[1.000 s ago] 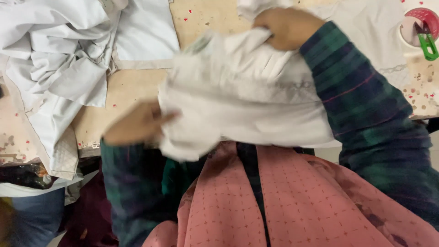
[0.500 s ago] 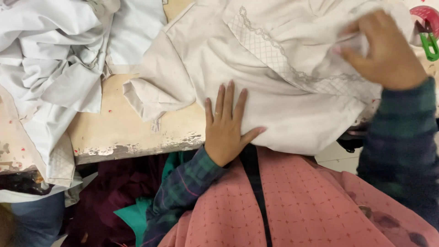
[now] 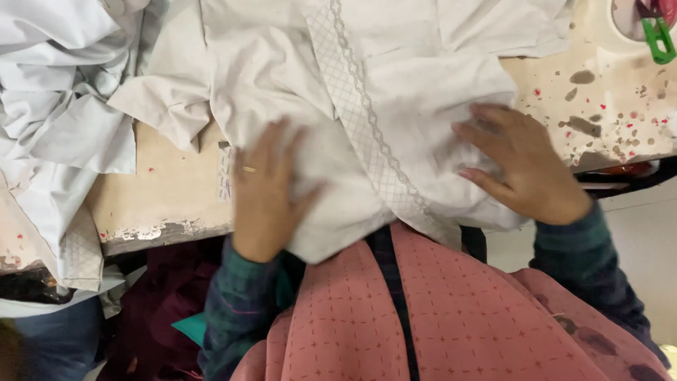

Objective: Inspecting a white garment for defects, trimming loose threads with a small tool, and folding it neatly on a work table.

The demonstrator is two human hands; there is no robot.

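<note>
White cloth: it lies spread on the desk, and its near edge hangs over the front toward the person's lap.
Trim: a strip of criss-cross stitching with a lacy edge runs slantwise down the cloth.
Left hand: flat, fingers apart, pressing on the cloth; a ring shows on one finger.
Right hand: flat, fingers spread, pressing on the cloth's right side.
Risk: the hanging edge could pull the cloth off. The desk looks stained and chipped, so it may dirty or snag the soft cloth.
Pile: more crumpled pale cloth lies left, and could get mixed in.
Clip: green and hard-looking, far right corner.
</note>
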